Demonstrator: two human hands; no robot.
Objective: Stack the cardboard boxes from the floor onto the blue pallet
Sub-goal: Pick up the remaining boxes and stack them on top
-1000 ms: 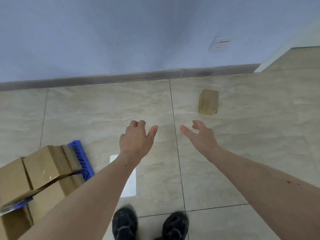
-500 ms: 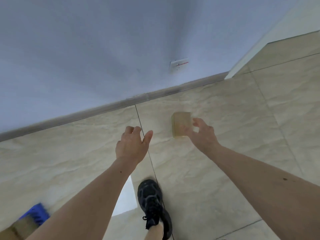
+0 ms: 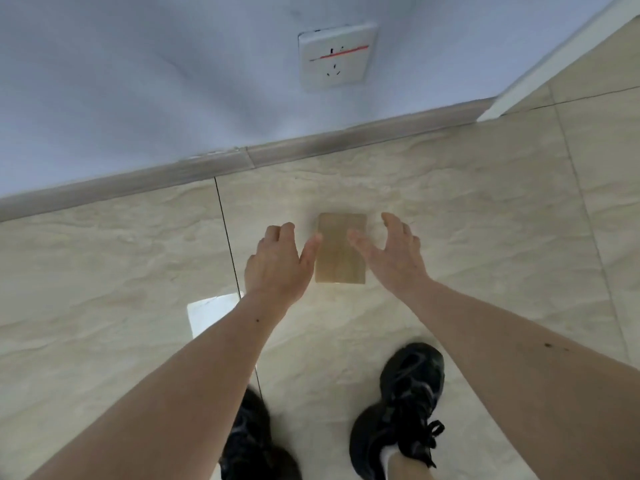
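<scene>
From the head camera, a small cardboard box (image 3: 341,252) was seen lying flat on the tiled floor (image 3: 485,220), near the baseboard (image 3: 311,145). The left hand (image 3: 277,265) and right hand (image 3: 394,256) were held out on either side of it, fingers loose and spread, nothing gripped (whether the thumbs were touching the box couldn't be made out). A wall socket (image 3: 336,55) was mounted above on the wall. Two black sneakers (image 3: 401,410) were planted behind the box. The pallet was out of view.
</scene>
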